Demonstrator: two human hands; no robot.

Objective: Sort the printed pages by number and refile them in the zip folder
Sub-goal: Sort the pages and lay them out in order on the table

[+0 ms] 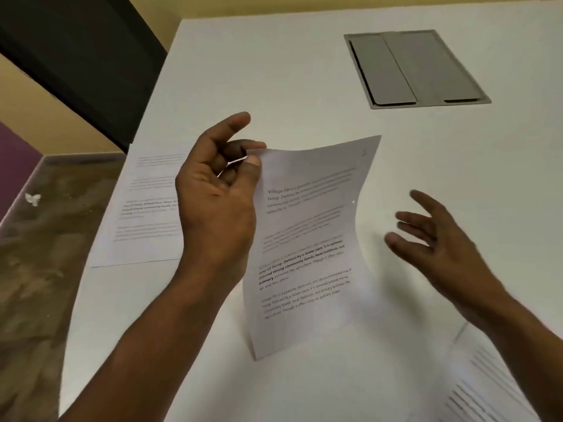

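Observation:
My left hand (217, 196) pinches the top left corner of a printed page (307, 248) between thumb and fingers and holds it up above the white table (274, 71), the sheet curving as it hangs. To the right of that page, my right hand (435, 239) hovers with spread fingers and holds nothing. A second printed page (146, 208) lies flat on the table at the left, partly behind my left hand. More printed pages (487, 382) lie at the lower right corner. No zip folder is in view.
A grey cable hatch (417, 68) with two flaps is set into the table at the far right. The table's left edge drops to a marbled floor (39, 269). A dark panel (76, 62) stands at the upper left.

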